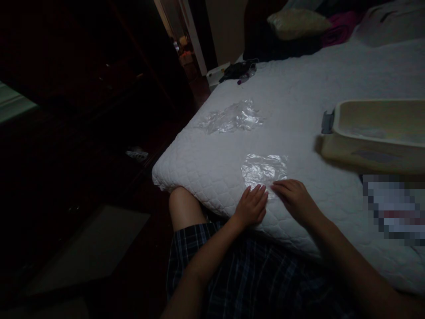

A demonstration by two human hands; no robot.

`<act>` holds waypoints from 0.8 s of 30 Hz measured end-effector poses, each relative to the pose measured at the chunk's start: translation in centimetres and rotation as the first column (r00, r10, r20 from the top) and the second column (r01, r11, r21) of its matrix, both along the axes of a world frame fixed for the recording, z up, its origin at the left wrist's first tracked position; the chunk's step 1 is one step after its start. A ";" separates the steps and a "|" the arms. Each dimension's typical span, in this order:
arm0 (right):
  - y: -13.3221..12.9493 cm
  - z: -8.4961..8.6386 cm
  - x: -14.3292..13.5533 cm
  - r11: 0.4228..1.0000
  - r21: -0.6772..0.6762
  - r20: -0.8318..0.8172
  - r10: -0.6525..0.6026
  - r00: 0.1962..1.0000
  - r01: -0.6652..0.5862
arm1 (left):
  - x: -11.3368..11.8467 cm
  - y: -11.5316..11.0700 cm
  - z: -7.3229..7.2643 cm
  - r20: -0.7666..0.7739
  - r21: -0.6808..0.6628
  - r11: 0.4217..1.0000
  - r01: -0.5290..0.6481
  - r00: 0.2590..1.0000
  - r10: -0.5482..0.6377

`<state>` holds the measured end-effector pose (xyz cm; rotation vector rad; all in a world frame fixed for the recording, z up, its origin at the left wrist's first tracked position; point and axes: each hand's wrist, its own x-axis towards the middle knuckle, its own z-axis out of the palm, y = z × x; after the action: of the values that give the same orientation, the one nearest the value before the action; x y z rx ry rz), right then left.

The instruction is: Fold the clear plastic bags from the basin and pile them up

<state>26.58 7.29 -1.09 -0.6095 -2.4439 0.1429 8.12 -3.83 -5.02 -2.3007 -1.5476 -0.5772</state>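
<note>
A clear plastic bag (264,169) lies spread out near the front edge of the white quilted bed, its surface creased and shiny. My left hand (252,206) rests palm down on its near left part, fingers stretched out. At the near right part of the bag is my right hand (295,197), its fingers drawn together in a pinch on the film. Farther back on the bed is a crumpled heap of clear plastic bags (234,117), apart from both hands.
A beige plastic bin (372,153) with a grey latch stands on the bed (292,128) at the right. A blurred-out item (395,210) lies in front of it. Pillows (297,24) and dark bedding are at the back. The floor drops off on the left, in deep shadow.
</note>
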 end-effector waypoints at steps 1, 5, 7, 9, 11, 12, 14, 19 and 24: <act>0.0 0.0 0.0 1.000 0.000 -0.006 0.003 1.000 -0.003 | 0.0 0.1 0.2 0.003 -0.013 1.000 0.004 1.000 -0.004; 0.1 0.2 0.0 1.000 -0.027 -0.036 0.006 0.999 -0.007 | 0.1 0.2 0.7 0.016 -0.082 0.997 0.007 1.000 -0.005; 0.1 0.5 0.1 0.999 -0.043 -0.055 -0.004 0.998 0.002 | 0.1 0.2 0.8 0.024 -0.094 0.996 0.003 1.000 0.000; 0.1 1.0 0.3 0.998 -0.041 -0.064 -0.049 0.997 0.046 | 0.1 0.2 0.8 0.028 -0.099 0.995 0.000 1.000 0.003; -0.1 1.7 0.6 0.992 -0.026 -0.058 -0.125 0.990 0.124 | 0.1 0.2 0.9 0.022 -0.113 0.994 0.000 1.000 0.003; -0.2 2.2 0.8 0.987 -0.023 -0.051 -0.161 0.986 0.160 | 0.1 0.2 0.9 0.017 -0.120 0.993 0.001 1.000 0.001; -0.4 3.0 1.0 0.980 -0.034 -0.025 -0.197 0.980 0.196 | 0.0 0.2 0.9 0.011 -0.118 0.993 0.004 1.000 -0.003; -1.0 3.5 0.9 0.981 -0.112 0.084 -0.149 0.985 0.158 | 0.0 0.2 0.9 0.020 -0.098 0.995 0.008 1.000 -0.006; -0.8 2.3 0.7 0.979 -0.132 0.188 -0.129 0.974 0.155 | 0.0 0.1 0.9 0.046 -0.082 0.997 0.009 0.999 -0.005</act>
<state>27.27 6.47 1.23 -0.8950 -2.5667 0.2193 8.10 -3.73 -4.14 -2.3695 -1.6135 -0.5826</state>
